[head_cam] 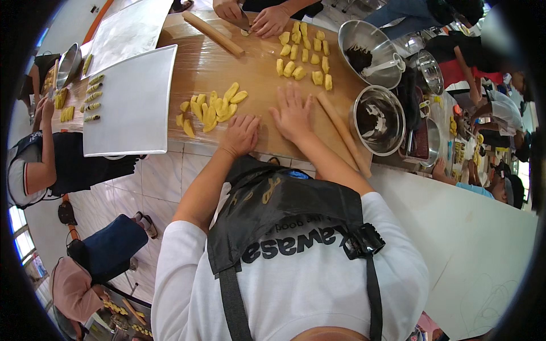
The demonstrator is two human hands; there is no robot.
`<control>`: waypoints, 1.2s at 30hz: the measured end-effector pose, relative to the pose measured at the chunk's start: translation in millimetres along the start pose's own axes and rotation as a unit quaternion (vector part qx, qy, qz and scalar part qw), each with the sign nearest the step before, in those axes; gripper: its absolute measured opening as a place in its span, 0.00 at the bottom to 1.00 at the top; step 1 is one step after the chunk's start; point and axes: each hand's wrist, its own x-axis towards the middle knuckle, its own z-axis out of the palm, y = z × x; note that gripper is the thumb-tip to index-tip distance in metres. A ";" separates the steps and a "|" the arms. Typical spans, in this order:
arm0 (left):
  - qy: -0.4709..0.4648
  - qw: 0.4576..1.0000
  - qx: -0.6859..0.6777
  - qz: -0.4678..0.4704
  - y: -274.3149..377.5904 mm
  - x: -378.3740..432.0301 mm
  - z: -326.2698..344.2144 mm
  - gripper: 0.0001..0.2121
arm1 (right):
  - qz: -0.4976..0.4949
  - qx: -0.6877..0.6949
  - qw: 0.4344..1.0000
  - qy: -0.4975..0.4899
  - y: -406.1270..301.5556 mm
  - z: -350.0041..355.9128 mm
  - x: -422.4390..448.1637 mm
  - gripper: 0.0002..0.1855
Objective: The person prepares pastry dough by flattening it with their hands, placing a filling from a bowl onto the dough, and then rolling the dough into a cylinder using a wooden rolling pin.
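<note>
My left hand (241,133) rests near the table's front edge, its fingers bent inward; whether something is under them is hidden. Flat on the wooden table (264,72), fingers apart, lies my right hand (293,111). Flattened yellow dough pieces (209,111) form a loose pile left of my left hand. Beyond my right hand several yellow dough lumps (299,72) stand in rough rows. A wooden rolling pin (341,130) lies slanted to the right of my right hand. Both hands are apart from it and from the dough in view.
A baking tray (130,115) with several striped dough rolls (93,98) stands left. Another rolling pin (213,34) lies farther back, near a co-worker's hands (271,20) with a knife (244,21). Two steel bowls (370,53) (379,120) with dark filling or residue stand at the right edge.
</note>
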 end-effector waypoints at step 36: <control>0.021 1.000 -0.017 -0.005 -1.0 -2.1 1.0 0.17 | -0.071 0.081 0.993 -0.039 -12.9 4.4 -22.4 0.36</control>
